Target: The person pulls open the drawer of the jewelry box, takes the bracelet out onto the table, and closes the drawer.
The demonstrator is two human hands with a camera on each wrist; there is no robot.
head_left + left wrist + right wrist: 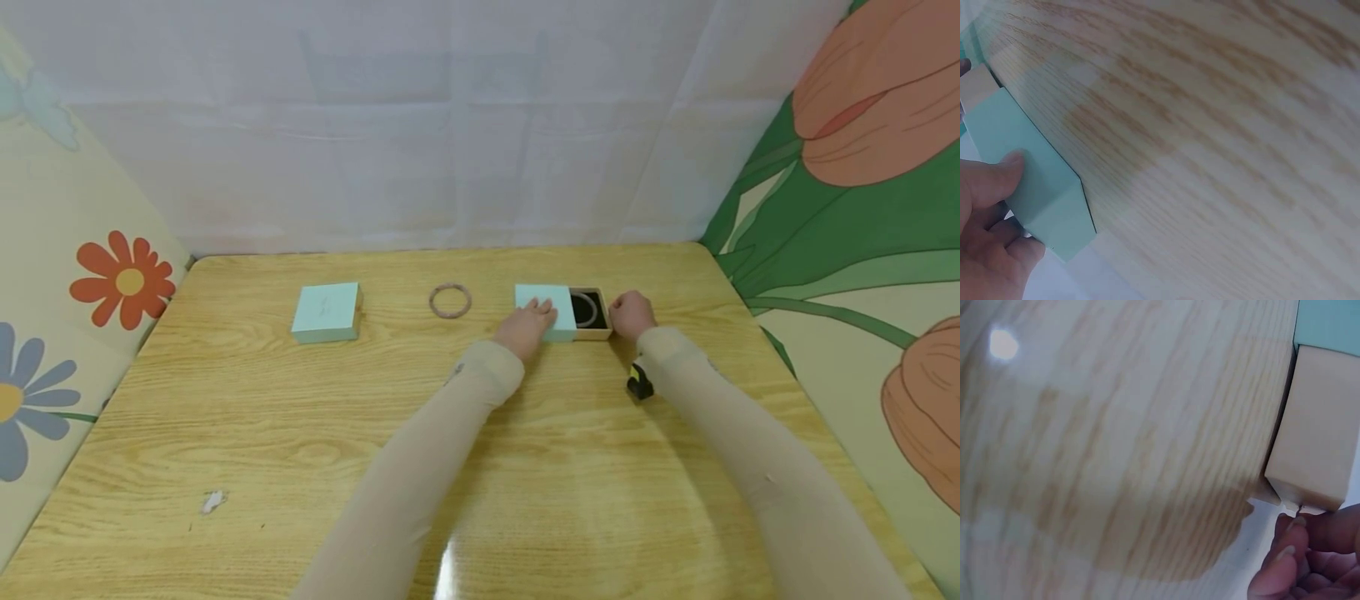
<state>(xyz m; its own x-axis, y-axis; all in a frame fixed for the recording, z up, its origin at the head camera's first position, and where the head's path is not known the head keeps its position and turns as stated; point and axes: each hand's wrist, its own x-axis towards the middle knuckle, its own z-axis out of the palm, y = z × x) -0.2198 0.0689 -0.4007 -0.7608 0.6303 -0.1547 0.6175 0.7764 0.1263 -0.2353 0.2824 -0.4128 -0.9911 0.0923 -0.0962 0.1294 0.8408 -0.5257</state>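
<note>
Presently: turquoise box (534, 293), black-lined tan tray (592, 335) partly out, bangle (595, 310) inside. Left hand (525, 330) grips box; right hand (632, 314) pinches tray end. Surface (570, 450) edge behind box, room before it.

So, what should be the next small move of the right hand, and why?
Probably, the right hand should pull the drawer slightly further out: its fingers seem to pinch the drawer's end, the left hand holds the cover, and the bracelet inside is partly hidden under that cover.

Mint-sleeved box (565, 312) lying flat, tan drawer (593, 335) partly out, bracelet (596, 309) inside.
</note>
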